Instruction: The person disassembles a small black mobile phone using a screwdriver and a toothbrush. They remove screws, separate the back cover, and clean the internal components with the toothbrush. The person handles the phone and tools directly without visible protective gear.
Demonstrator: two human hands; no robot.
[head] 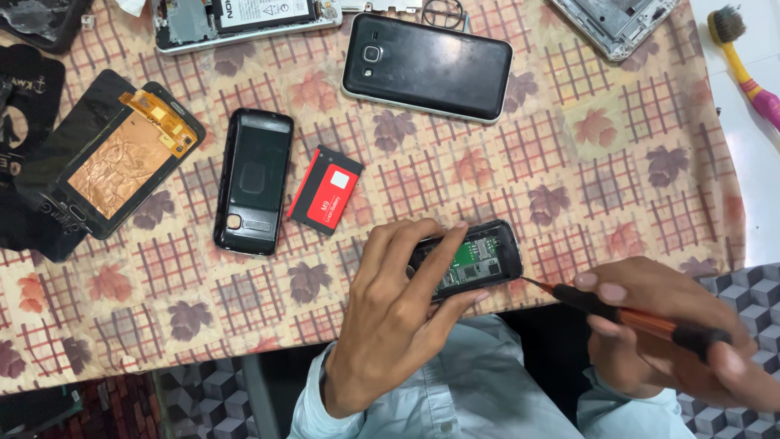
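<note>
At the near edge of the counter [617,122], the left hand [398,313] clamps a small opened mobile phone [467,258] by its long sides, thumb on the near side and fingers curled over the far side, the green circuit board facing up. The right hand [658,325] is closed around a slim precision screwdriver [626,315] with an orange shaft and black grip, its fine tip touching the phone's right end, just over the counter's edge.

The phone looks light and rigid, its plastic shell smooth enough to slip, and the bared board is likely fragile; the safest hold appears to be the one shown, on the casing's sides and clear of the components. The screwdriver seems light and stiff, best pinched at the black grip.

Farther back on the leaf-patterned cloth lie a red-and-black phone battery [326,189] and, just to its left, a black phone back cover [253,180]. At far left rests a detached phone screen assembly [110,162] showing copper foil and an orange flex cable.

Beyond them a black smartphone [428,67] lies face down, camera up, with another dismantled handset [244,20] at the far edge and a bare metal phone frame [613,20] at far right. A yellow-handled cleaning brush [741,57] lies off the cloth at the right.
</note>
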